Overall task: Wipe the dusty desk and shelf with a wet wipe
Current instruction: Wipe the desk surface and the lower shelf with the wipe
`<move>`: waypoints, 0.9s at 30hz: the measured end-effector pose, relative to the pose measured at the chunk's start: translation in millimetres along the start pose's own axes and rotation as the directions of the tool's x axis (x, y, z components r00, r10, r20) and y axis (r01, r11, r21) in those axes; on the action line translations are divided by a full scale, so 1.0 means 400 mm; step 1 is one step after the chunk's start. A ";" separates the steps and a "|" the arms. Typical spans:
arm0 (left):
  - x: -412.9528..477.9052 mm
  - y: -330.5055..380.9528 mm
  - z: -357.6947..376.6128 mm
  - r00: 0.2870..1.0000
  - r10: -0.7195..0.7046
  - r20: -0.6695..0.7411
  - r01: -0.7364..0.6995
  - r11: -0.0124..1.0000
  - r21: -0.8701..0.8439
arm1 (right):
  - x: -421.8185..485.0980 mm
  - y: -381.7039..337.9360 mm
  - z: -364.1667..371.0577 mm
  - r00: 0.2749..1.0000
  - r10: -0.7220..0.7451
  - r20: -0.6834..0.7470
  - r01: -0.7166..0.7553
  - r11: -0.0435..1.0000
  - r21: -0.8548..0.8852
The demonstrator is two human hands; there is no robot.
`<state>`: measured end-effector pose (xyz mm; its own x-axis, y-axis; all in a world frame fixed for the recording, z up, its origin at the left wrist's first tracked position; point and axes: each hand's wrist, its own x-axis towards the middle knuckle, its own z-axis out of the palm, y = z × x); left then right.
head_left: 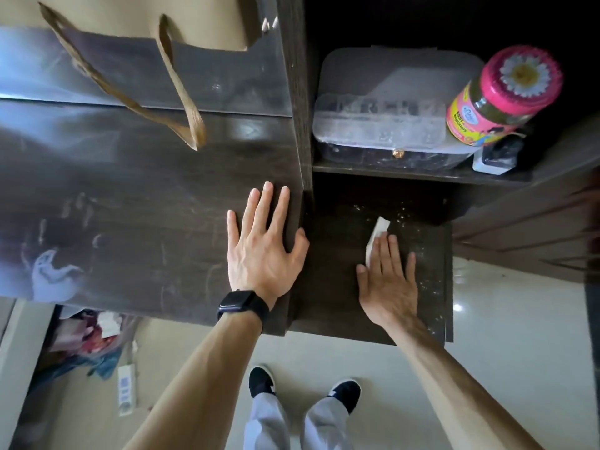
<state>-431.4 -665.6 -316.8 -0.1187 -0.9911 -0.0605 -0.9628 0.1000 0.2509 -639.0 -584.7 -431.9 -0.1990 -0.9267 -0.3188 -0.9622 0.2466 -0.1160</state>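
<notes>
A dark wooden desk top point(136, 203) fills the left, streaked with dust and finger marks. My left hand point(263, 248) lies flat on its right edge, fingers straight, a black watch on the wrist. To the right and lower sits a dark shelf board point(344, 297) sprinkled with pale dust specks. My right hand point(388, 280) presses a folded white wet wipe point(378, 232) flat onto that board with straight fingers; the wipe sticks out past the fingertips.
A beige paper bag point(136, 17) with ribbon handles stands at the desk's back. On the upper shelf sit a dusty clear plastic box point(389, 108), a pink-lidded jar point(500, 95) and a small white item point(493, 157). Clutter lies on the floor under the desk.
</notes>
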 end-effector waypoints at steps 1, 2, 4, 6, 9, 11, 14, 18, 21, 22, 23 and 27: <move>0.000 0.000 -0.001 1.000 -0.001 0.003 0.001 1.000 -0.001 | 0.001 -0.012 -0.006 0.999 -0.038 0.005 0.038 0.999 0.014; -0.001 0.001 -0.002 1.000 -0.004 0.003 0.004 1.000 -0.002 | 0.004 -0.028 -0.011 0.996 -0.090 0.005 0.090 0.995 0.034; -0.002 0.004 -0.002 1.000 -0.008 -0.003 0.008 1.000 0.001 | 0.012 -0.067 -0.009 0.976 -0.216 0.024 0.214 0.975 0.063; -0.003 0.002 0.000 1.000 -0.011 -0.009 0.011 1.000 -0.003 | 0.021 -0.114 0.004 0.951 -0.306 0.051 0.305 0.952 0.031; -0.005 0.001 0.003 1.000 -0.003 -0.017 0.003 1.000 -0.001 | 0.063 -0.163 0.016 0.959 -0.279 0.053 0.280 0.960 0.003; -0.003 0.001 0.004 1.000 -0.005 -0.024 0.005 1.000 -0.001 | 0.100 -0.172 0.007 0.971 -0.232 0.059 0.232 0.973 0.010; -0.002 -0.001 0.008 1.000 -0.004 -0.028 0.004 1.000 -0.002 | 0.129 -0.147 -0.001 0.994 -0.101 0.029 0.100 0.994 0.046; -0.001 0.000 0.012 0.999 -0.004 -0.033 0.004 1.000 -0.002 | 0.150 -0.077 -0.008 0.988 0.152 0.004 -0.151 0.978 0.144; -0.001 0.000 0.014 1.000 0.001 -0.030 0.000 1.000 0.002 | 0.132 -0.067 -0.007 0.981 0.196 -0.007 -0.192 0.964 0.185; -0.001 0.000 0.014 1.000 0.003 -0.026 -0.003 1.000 0.000 | 0.116 -0.078 -0.002 0.989 0.146 -0.023 -0.140 0.976 0.168; 0.000 0.000 0.013 1.000 0.005 -0.025 -0.005 1.000 -0.001 | 0.099 -0.091 0.004 0.996 0.077 -0.041 -0.071 0.988 0.135; -0.002 -0.003 0.015 0.999 0.015 -0.034 -0.015 1.000 0.000 | 0.125 -0.133 0.011 0.992 -0.116 -0.048 0.120 0.990 0.075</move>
<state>-431.6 -664.5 -322.9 -0.1249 -0.9919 -0.0241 -0.9609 0.1148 0.2520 -596.9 -642.8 -445.9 -0.0944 -0.9617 -0.2574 -0.9623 0.1544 -0.2238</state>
